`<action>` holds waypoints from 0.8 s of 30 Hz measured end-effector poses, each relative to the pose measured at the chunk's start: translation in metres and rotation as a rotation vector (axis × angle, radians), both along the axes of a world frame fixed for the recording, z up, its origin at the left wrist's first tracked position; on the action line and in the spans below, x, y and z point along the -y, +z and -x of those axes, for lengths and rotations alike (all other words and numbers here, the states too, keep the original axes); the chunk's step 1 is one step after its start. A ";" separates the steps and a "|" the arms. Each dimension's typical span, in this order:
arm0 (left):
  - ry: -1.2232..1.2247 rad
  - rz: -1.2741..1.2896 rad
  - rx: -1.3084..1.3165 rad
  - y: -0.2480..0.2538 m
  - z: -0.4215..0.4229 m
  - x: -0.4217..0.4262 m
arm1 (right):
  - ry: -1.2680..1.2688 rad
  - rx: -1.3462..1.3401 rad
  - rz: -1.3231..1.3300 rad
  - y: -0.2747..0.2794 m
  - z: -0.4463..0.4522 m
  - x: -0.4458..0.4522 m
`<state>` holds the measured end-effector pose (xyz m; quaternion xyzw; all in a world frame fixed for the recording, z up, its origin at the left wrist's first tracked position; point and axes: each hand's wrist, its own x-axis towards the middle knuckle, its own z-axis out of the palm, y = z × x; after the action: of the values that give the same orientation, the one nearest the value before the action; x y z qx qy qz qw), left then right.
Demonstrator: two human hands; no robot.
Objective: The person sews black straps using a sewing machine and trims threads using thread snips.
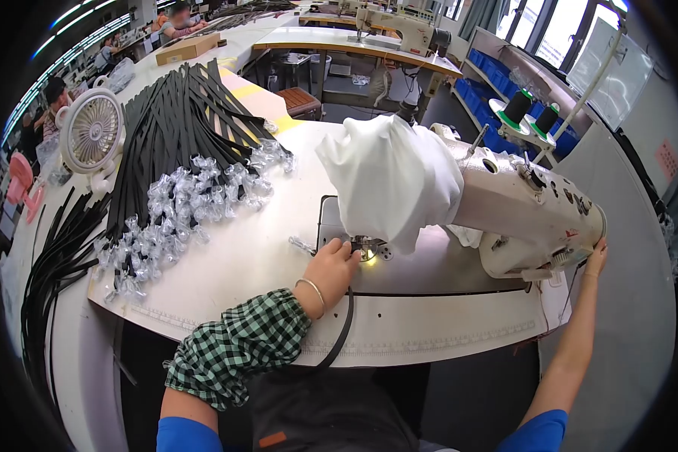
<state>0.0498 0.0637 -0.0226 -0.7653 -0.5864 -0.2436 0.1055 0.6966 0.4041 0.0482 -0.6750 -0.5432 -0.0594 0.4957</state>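
Note:
My left hand (pixel 330 273) is at the needle area of the sewing machine (pixel 531 203), fingers together on a black strap (pixel 344 331). The strap runs from under the hand over the table's front edge toward my lap. A clear plastic-wrapped end (pixel 301 245) shows just left of the fingertips. A lit spot shines beside them on the metal plate. My right hand (pixel 597 258) is curled at the handwheel end of the machine; its fingers are partly hidden behind it. White cloth (pixel 399 169) covers the machine's head and hides the needle from above.
A large pile of black straps (pixel 177 124) with plastic-wrapped ends lies left on the table. Beside it stand a white fan (pixel 92 132) and a pink fan (pixel 24 184). Thread cones (pixel 517 109) rise behind the machine. A cardboard box (pixel 188 50) and other people are farther back.

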 end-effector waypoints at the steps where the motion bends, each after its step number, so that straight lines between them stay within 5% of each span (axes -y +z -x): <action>1: 0.002 0.000 -0.004 0.000 0.000 -0.001 | -0.001 -0.002 -0.001 0.001 -0.004 -0.003; 4: 0.006 -0.020 -0.008 -0.003 -0.001 -0.001 | 0.007 -0.019 0.026 0.029 0.019 0.009; 7: 0.001 -0.029 -0.009 -0.002 -0.002 0.000 | -0.012 0.264 -0.110 0.056 0.043 0.020; 10: 0.005 -0.031 -0.003 -0.001 -0.002 0.000 | -0.018 0.292 0.073 0.066 0.041 0.015; 13: 0.014 -0.042 -0.007 0.000 -0.002 -0.001 | 0.025 0.260 0.170 0.070 0.029 0.007; 16: 0.017 -0.034 -0.013 -0.001 -0.002 -0.001 | 0.033 -0.075 0.386 0.081 0.059 0.035; 22: 0.024 -0.004 -0.001 0.004 -0.002 -0.001 | 0.041 -0.174 0.198 0.031 0.048 0.033; 24: 0.032 0.014 -0.001 0.005 -0.004 -0.002 | 0.112 -0.175 -0.159 -0.009 0.023 0.016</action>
<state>0.0541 0.0656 -0.0178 -0.7569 -0.6000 -0.2373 0.1044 0.6740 0.3883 0.0395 -0.6048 -0.5281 -0.0153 0.5958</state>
